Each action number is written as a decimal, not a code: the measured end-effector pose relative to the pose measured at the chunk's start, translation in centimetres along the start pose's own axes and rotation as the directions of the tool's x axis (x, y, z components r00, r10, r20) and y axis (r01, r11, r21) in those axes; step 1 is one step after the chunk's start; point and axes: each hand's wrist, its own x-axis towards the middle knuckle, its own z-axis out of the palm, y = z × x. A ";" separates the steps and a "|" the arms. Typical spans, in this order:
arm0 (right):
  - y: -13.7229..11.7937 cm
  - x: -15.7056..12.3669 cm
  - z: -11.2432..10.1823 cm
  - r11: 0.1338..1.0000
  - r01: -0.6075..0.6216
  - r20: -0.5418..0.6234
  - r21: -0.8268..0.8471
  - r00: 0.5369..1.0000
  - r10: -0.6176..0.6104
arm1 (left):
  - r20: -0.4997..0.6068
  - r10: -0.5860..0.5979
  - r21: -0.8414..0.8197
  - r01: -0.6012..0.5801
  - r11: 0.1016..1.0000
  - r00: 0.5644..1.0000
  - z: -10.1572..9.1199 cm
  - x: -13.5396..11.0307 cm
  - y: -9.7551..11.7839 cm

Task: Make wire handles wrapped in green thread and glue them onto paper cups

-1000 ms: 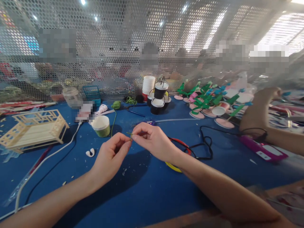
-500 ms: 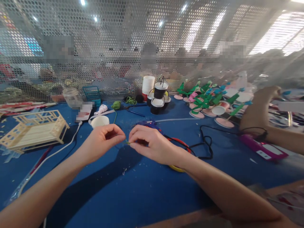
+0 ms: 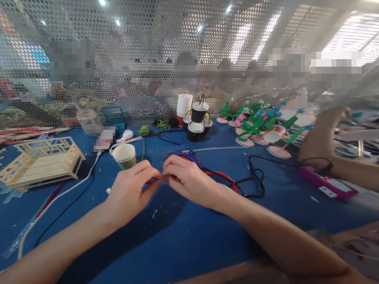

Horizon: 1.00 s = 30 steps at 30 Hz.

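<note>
My left hand [image 3: 132, 189] and my right hand [image 3: 186, 179] meet above the blue table [image 3: 177, 236], fingertips pinched together on a small thin green piece that is mostly hidden between them. A green paper cup [image 3: 124, 156] with a white rim stands just behind my left hand. A thin green thread [image 3: 143, 144] runs from a green yarn ball [image 3: 145, 130] toward the hands. Under my right wrist lie red and black cables [image 3: 233, 183].
A wooden stick bench model [image 3: 41, 159] sits at left, beside a white cable [image 3: 56, 199]. Black-and-white cups [image 3: 197, 122] and stacked white cups [image 3: 184, 104] stand at the back. Green-and-pink craft pieces [image 3: 260, 126] fill the right. Another person's arm [image 3: 322, 146] rests near a pink device [image 3: 327, 185].
My hands have come closer together, the left one shifting right and slightly down. The green cup behind it, partly hidden half a second ago, shows fully again.
</note>
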 end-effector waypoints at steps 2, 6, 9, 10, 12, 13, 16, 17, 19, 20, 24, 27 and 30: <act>-0.2 0.0 -0.1 0.999 0.052 0.067 0.011 0.996 -0.053 | 0.008 0.003 0.016 -0.003 1.000 1.000 -0.7 0.4 -0.1; -0.7 0.1 -0.6 0.991 0.051 0.054 0.124 0.997 -0.058 | 0.043 -0.146 -0.175 0.151 0.973 0.988 -1.4 1.2 -1.1; -0.8 0.2 -0.7 0.981 -0.012 -0.019 0.194 1.000 0.016 | 0.139 -0.272 -0.340 0.303 0.890 0.952 -0.9 1.4 -1.7; -0.8 0.2 -0.7 0.978 -0.035 -0.038 0.207 0.998 0.044 | 0.171 -0.291 -0.375 0.335 0.864 0.941 -0.7 1.3 -1.8; -0.7 0.3 -0.7 0.974 -0.073 -0.074 0.214 0.993 0.091 | 0.211 -0.304 -0.421 0.367 0.830 0.929 -0.1 1.1 -1.8; -0.6 0.3 -0.6 0.975 -0.082 -0.094 0.205 0.990 0.103 | 0.212 -0.303 -0.428 0.367 0.826 0.929 0.1 1.0 -1.7; -0.2 0.4 -0.4 0.985 -0.089 -0.155 0.145 0.982 0.112 | 0.126 -0.269 -0.347 0.296 0.890 0.955 0.6 0.5 -1.2; -0.1 0.4 -0.3 0.989 -0.088 -0.167 0.115 0.980 0.106 | 0.084 -0.227 -0.280 0.242 0.929 0.970 0.7 0.3 -1.0; 0.0 0.3 -0.2 0.995 -0.086 -0.164 0.046 0.982 0.092 | 0.023 -0.097 -0.123 0.099 0.987 0.995 0.7 0.1 -0.5; 0.0 0.2 -0.1 0.997 -0.082 -0.142 0.010 0.986 0.083 | 0.008 -0.026 -0.048 0.027 0.998 1.000 0.7 0.0 -0.4; -0.3 0.0 -0.1 0.997 -0.014 0.042 -0.075 0.999 0.017 | 0.014 0.084 0.113 -0.085 0.990 0.996 -0.3 0.2 0.0; -0.6 -0.1 -0.4 0.998 0.057 0.120 -0.026 0.991 -0.053 | 0.102 -0.024 0.066 0.018 0.998 0.994 -1.2 0.8 -0.5; -0.8 0.0 -0.6 0.996 0.055 0.074 0.066 0.995 -0.060 | 0.195 -0.182 -0.079 0.201 0.976 0.964 -1.5 1.4 -1.4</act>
